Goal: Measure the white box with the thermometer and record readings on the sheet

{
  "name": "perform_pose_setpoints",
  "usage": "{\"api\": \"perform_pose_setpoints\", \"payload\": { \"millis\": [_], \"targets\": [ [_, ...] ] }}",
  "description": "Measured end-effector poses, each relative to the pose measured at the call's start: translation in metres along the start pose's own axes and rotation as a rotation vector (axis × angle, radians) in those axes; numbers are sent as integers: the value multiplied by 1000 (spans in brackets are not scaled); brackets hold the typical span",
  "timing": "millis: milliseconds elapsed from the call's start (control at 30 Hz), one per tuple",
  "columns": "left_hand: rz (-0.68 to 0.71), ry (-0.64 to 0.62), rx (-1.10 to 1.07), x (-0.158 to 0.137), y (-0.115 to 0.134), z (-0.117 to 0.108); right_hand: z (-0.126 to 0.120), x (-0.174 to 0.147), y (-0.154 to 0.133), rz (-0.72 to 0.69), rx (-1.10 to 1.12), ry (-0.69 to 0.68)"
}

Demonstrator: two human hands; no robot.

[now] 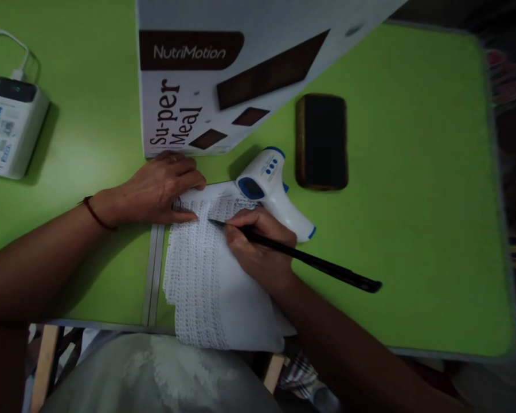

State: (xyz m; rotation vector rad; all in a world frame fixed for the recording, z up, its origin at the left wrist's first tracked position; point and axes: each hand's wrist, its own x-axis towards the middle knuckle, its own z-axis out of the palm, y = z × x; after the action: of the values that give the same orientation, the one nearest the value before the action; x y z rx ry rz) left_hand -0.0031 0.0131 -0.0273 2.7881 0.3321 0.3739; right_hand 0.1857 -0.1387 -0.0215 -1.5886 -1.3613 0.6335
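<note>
Sheets of paper (241,301) covered in rows of small dark writing lie on the green table, with the lower edge reaching past the table's front. My right hand (260,244) is closed around a long black pen (322,264), whose tip rests at or just above the written rows. Across the top left of the paper lies my left hand (159,189), thumb and index finger apart, holding nothing. Its knuckles are close to the bottom of a white box. Just beyond my right hand is a white and blue infrared thermometer (269,183), lying against the paper's top edge.
The tall white box (189,23) printed "NutriMotion" stands behind the paper. A dark phone-like block (322,143) with a brown edge lies right of the thermometer. At the left is a white power bank (15,132) with a cable plugged in. A metal seam (153,281) crosses the table.
</note>
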Motion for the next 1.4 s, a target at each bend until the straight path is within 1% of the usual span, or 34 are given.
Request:
{"api": "perform_pose_setpoints", "payload": {
  "millis": [167, 267, 367, 600, 800, 1000, 1133, 1400],
  "targets": [
    [2, 8, 42, 0, 2, -2, 2, -1, 7, -112, -16, 20],
    [-5, -1, 46, 0, 4, -3, 3, -1, 9, -133, -20, 17],
    [-19, -19, 43, 1, 4, -3, 3, -1, 7, -134, -37, 25],
    [-11, -12, 47, 0, 4, -3, 2, 1, 3, -131, -49, 8],
    [-5, -9, 49, 0, 3, -3, 3, 0, 4, -114, -38, 52],
    [-24, -31, 55, 1, 4, -4, 3, 1, 3, -97, -48, 27],
    [-21, -27, 45, 0, 4, -4, 2, 1, 3, -94, -42, 46],
    [-26, -31, 47, 1, 4, -4, 2, -1, 4, -126, -61, 45]
  ]
}}
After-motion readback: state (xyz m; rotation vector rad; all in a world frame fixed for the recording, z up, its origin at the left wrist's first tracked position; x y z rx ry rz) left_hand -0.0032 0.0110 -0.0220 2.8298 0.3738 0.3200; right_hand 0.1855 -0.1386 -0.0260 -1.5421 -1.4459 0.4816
